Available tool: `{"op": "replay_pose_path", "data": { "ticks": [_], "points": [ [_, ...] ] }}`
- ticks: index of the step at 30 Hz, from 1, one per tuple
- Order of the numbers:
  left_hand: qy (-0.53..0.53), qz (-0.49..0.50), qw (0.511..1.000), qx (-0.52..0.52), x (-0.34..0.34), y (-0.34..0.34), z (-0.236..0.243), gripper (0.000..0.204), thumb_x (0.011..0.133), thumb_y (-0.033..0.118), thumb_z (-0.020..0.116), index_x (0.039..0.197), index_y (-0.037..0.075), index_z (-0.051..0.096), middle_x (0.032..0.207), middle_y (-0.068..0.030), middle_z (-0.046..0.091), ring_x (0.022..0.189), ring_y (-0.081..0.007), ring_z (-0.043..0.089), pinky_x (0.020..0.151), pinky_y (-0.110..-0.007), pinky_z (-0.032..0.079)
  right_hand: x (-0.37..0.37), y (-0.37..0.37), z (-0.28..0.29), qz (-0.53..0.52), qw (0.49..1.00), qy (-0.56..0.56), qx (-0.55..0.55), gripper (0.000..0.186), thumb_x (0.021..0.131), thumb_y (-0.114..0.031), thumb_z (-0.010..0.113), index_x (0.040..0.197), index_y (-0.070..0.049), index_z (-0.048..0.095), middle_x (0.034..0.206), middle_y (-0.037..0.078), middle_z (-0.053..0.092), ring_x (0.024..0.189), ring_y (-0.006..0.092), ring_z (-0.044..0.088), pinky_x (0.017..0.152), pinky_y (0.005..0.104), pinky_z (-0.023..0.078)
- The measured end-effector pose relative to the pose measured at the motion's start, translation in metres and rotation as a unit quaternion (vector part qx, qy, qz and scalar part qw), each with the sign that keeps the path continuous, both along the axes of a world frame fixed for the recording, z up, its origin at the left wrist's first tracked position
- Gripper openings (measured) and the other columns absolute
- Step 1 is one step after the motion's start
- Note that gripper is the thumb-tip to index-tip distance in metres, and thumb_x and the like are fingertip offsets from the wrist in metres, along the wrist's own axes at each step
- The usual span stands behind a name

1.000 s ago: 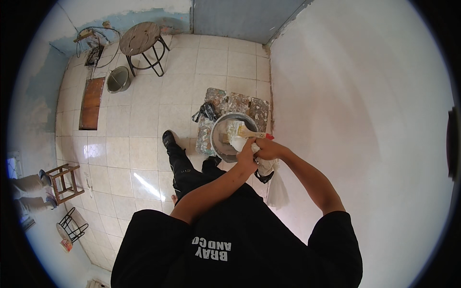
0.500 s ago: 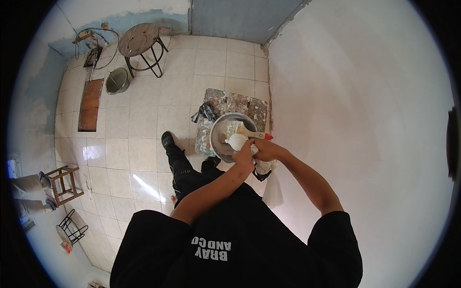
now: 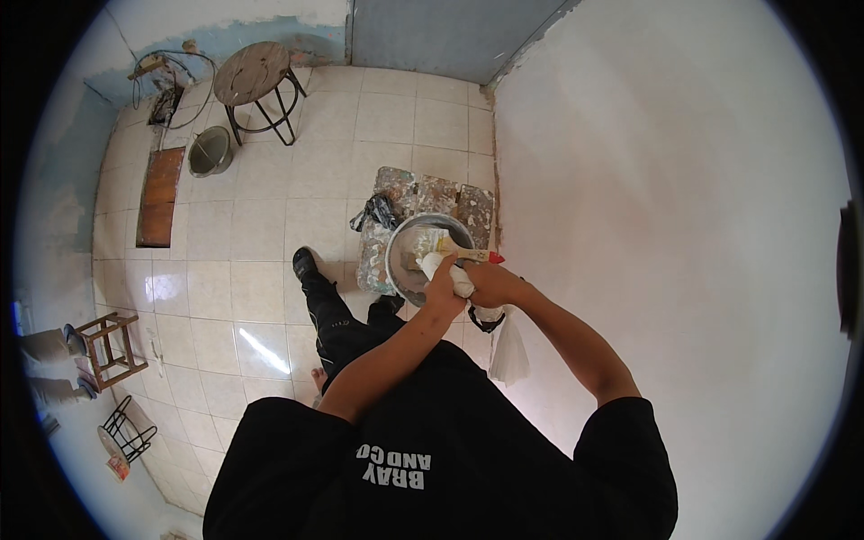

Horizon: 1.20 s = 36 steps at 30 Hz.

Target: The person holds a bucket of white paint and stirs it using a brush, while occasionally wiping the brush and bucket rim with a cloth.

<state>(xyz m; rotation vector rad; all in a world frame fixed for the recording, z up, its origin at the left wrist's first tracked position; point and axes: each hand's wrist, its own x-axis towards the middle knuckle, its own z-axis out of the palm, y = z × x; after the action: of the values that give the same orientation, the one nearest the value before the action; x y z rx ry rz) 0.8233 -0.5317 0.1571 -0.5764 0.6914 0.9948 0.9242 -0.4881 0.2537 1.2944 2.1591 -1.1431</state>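
Both hands grip a white plastic bag (image 3: pixel 463 283), bunched up over the near rim of a grey bucket (image 3: pixel 392 266). My left hand (image 3: pixel 440 290) is wrapped round its left part, and its narrow end points into the bucket. My right hand (image 3: pixel 493 284) is closed on it just to the right, its fingertips partly hidden. A paintbrush (image 3: pixel 461 252) with a red-tipped handle lies across the bucket, next to my fingers. Greyish-white material coats the bucket's inside. Below my right hand hangs more thin white plastic (image 3: pixel 510 353), beside a black-edged piece (image 3: pixel 486 319).
The bucket stands on a paint-spattered platform (image 3: pixel 373 256) with a crumpled black plastic bag (image 3: pixel 382 209). A white wall (image 3: pixel 630 225) rises close on the right. Farther left are a round stool (image 3: pixel 252 74), another bucket (image 3: pixel 211 151) and a wooden stool frame (image 3: pixel 115 351), with a person's legs (image 3: pixel 45 346) beside it.
My left hand has moved a little left along the plastic bag, and the bag's bulging end now looks narrower. The whole view has shifted slightly.
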Motion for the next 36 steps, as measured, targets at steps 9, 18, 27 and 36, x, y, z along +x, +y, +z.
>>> {"op": "replay_pose_path", "data": {
  "ticks": [9,18,27,36],
  "points": [
    [0.059,-0.024,0.993,-0.100,-0.002,0.002,0.011,0.025,0.084,0.014,0.056,0.106,0.008,0.049,0.097,-0.0080,0.057,0.088,-0.0259,0.062,0.080,-0.047,0.052,0.000,0.000,-0.002,0.022,1.000,0.007,0.005,0.040,0.072,-0.022,0.066,0.101,0.003,0.054,0.097,0.024,0.063,0.092,0.0392,0.061,0.081,0.0445,0.048],
    [0.075,-0.027,0.989,-0.127,0.001,0.001,0.004,0.031,0.080,0.009,0.057,0.109,0.004,0.046,0.097,-0.0103,0.055,0.088,-0.0278,0.062,0.079,-0.047,0.052,0.005,-0.003,-0.006,0.010,1.000,0.023,-0.012,0.037,0.071,-0.020,0.065,0.100,0.002,0.055,0.094,0.025,0.063,0.091,0.0396,0.061,0.080,0.0446,0.048],
    [0.116,-0.029,0.985,-0.128,0.001,0.002,0.021,0.033,0.080,0.008,0.058,0.110,0.000,0.044,0.097,-0.0126,0.055,0.088,-0.0293,0.062,0.076,-0.047,0.053,0.012,-0.006,-0.013,-0.001,0.999,0.046,-0.005,0.038,0.071,-0.018,0.065,0.101,0.002,0.054,0.096,0.025,0.063,0.092,0.0399,0.061,0.080,0.0448,0.047],
    [0.124,-0.012,0.983,-0.131,0.001,0.005,0.037,0.034,0.081,0.009,0.058,0.112,-0.001,0.046,0.102,-0.0143,0.055,0.091,-0.0305,0.062,0.076,-0.047,0.053,0.013,-0.001,0.003,-0.015,0.993,0.114,-0.033,0.044,0.073,-0.019,0.066,0.111,-0.001,0.053,0.102,0.022,0.063,0.099,0.0373,0.060,0.085,0.0415,0.046]
  ]
}}
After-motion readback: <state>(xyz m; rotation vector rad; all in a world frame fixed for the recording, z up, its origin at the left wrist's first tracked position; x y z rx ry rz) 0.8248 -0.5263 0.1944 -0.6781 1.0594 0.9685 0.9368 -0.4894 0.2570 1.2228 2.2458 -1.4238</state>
